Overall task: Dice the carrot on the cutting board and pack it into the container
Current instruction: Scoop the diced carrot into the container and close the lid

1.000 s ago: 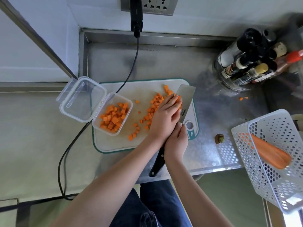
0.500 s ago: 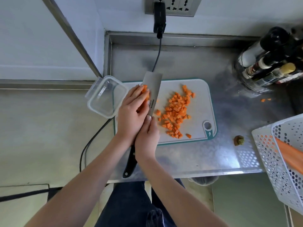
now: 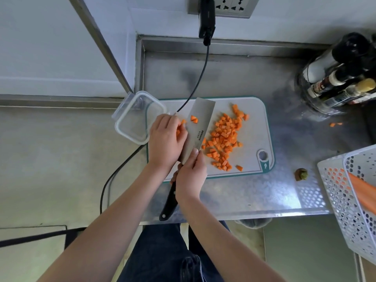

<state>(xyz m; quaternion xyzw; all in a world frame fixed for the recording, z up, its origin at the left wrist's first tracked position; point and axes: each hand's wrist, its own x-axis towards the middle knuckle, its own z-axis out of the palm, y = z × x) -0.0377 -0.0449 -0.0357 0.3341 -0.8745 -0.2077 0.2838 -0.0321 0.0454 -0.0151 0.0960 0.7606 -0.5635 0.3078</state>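
Note:
A white cutting board (image 3: 256, 117) lies on the steel counter with a pile of carrot dice (image 3: 224, 139) on its middle. My right hand (image 3: 190, 177) grips the black handle of a cleaver (image 3: 200, 123), whose tilted blade carries a few dice. My left hand (image 3: 165, 139) rests against the blade's left side, bent fingers touching orange dice there. The clear container's open lid (image 3: 133, 119) shows at the board's left end. The container's body is hidden under my left hand.
A white perforated basket (image 3: 343, 200) at the right edge holds a whole carrot (image 3: 364, 193). Bottles (image 3: 341, 78) stand at the back right. A black cable (image 3: 196, 84) runs from the wall socket across the board's left. A carrot stub (image 3: 301, 174) and stray dice (image 3: 335, 124) lie on the counter.
Both hands carried the cleaver, loaded with dice, from the pile to the board's left end over the container. My left fingers have gone from flat on the dice to bent.

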